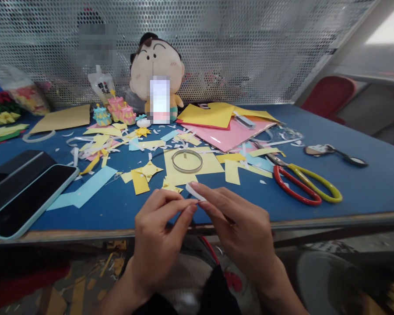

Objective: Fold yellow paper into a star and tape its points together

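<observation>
My right hand (pixel 241 227) is closed, its thumb and fingers pressed on a short white strip (pixel 193 191) that looks like paper or tape. Fingertip to fingertip with it, my left hand (pixel 162 227) is pinched shut near the strip's lower end; what lies between those fingers is too small to make out. Both hands are over the table's front edge. Just beyond them, a roll of narrow tape (pixel 173 166) rests on a pale yellow paper sheet (pixel 213 162). Left of it lies a folded yellow paper star (pixel 150 169), beside a yellow paper strip (pixel 140 183).
Scissors (pixel 284 164) with red and yellow handles lie at right, near a box-cutter-like object (pixel 244 121) on coloured sheets (pixel 213 114). At left are a phone (pixel 33 201) and blue paper strips (pixel 93 187). A plush doll (pixel 156 61) and small paper cakes (pixel 116 109) stand behind scattered scraps.
</observation>
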{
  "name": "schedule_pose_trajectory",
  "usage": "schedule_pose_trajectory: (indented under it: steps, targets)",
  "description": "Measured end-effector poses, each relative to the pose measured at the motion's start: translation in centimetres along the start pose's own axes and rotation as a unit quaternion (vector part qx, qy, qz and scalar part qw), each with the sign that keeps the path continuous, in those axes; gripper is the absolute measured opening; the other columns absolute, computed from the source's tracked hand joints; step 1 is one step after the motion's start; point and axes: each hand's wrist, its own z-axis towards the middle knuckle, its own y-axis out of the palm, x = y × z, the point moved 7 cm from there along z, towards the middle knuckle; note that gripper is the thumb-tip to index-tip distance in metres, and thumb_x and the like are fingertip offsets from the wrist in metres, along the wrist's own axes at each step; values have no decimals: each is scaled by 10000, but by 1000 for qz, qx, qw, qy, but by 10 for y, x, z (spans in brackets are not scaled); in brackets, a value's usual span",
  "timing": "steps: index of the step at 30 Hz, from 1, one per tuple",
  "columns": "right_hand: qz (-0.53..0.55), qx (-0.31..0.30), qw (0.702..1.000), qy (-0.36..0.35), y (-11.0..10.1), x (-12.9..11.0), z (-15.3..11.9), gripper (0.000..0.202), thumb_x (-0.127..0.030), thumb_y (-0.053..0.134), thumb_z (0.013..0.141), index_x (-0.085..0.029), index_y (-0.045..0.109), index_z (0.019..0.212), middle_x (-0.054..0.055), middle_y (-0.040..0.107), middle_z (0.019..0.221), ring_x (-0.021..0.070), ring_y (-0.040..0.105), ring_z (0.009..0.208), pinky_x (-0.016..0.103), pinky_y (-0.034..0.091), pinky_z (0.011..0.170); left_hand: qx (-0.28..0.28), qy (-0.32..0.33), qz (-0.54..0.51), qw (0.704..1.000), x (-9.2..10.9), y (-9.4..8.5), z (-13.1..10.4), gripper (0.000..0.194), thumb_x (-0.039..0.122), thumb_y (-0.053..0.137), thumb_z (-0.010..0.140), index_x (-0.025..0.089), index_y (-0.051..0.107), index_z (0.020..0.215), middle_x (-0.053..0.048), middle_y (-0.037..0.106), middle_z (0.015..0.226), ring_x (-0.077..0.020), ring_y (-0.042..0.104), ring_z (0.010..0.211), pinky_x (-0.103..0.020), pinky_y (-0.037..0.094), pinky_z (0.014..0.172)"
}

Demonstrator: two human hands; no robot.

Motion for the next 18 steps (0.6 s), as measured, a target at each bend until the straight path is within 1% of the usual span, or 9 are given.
schedule_pose_trajectory:
  steps: [2,4,7,10,12,14,16,18]
  targets:
    - [0,-3,1000,-3,1,0,0,245,-39,519,826,-179,684,942,23,685,749,92,631,624,173,499,569,-1,-3,-3,1000,0,1,0,104,144,610,805,193,691,763,2,624,713,-107,599,665,-213,509,603]
    - [4,5,1000,-4,-1,1,0,215,-50,536,819,-170,704,880,29,682,718,102,638,618,184,501,553,-2,-14,-16,1000,-1,2,0,110,139,612,796,195,682,733,9,617,704,-102,590,647,-208,503,589]
    - [15,21,1000,-7,-3,-1,-2,211,-43,543,802,-166,715,804,34,687,699,118,650,619,201,513,547,4,-37,-58,998,-3,1,0,134,114,608,779,196,676,698,26,603,677,-83,569,623,-179,478,565]
    - [38,29,999,-6,-4,-3,-5,256,-19,533,789,-194,719,810,27,702,718,125,663,635,212,531,558,16,-62,-113,992,-7,0,-2,169,78,601,752,192,663,643,43,578,638,-66,544,606,-155,452,554]
    - [50,35,998,-6,-5,-6,-7,283,-6,530,785,-214,717,828,20,707,734,124,667,645,212,538,561,15,-85,-163,983,-11,2,-5,178,80,606,746,196,662,623,48,558,619,-63,526,597,-150,437,541]
    - [58,50,997,-15,-6,-8,-9,284,2,540,777,-214,712,843,17,707,742,116,665,645,199,540,562,5,-114,-225,968,-17,5,-8,177,111,612,762,213,674,631,50,551,617,-66,515,600,-155,433,540]
    - [57,72,995,-27,-7,-11,-11,272,10,559,764,-203,708,844,18,705,743,107,662,644,182,536,569,-10,-136,-279,951,-21,9,-10,172,152,610,789,242,697,672,50,563,639,-72,518,618,-165,442,561]
    - [49,88,994,-39,-7,-14,-12,265,14,567,762,-194,705,850,21,702,746,102,658,648,176,532,577,-16,-144,-305,941,-23,10,-11,174,170,606,808,271,713,715,51,578,665,-73,526,640,-168,450,589]
